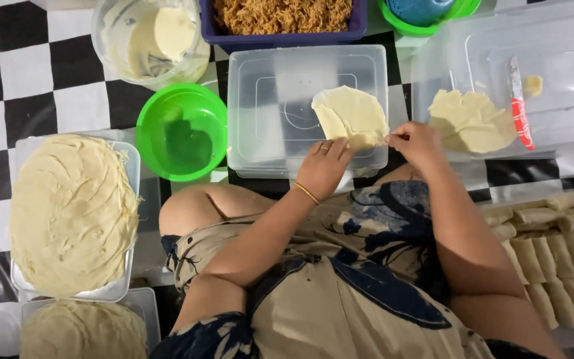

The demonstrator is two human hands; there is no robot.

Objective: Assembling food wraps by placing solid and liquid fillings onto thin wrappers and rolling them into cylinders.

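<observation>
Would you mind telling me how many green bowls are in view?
2. One green bowl sits left of the clear lid where both hands work; another green bowl, holding something blue, is at the top edge, partly cut off. Others may lie out of frame.
</observation>
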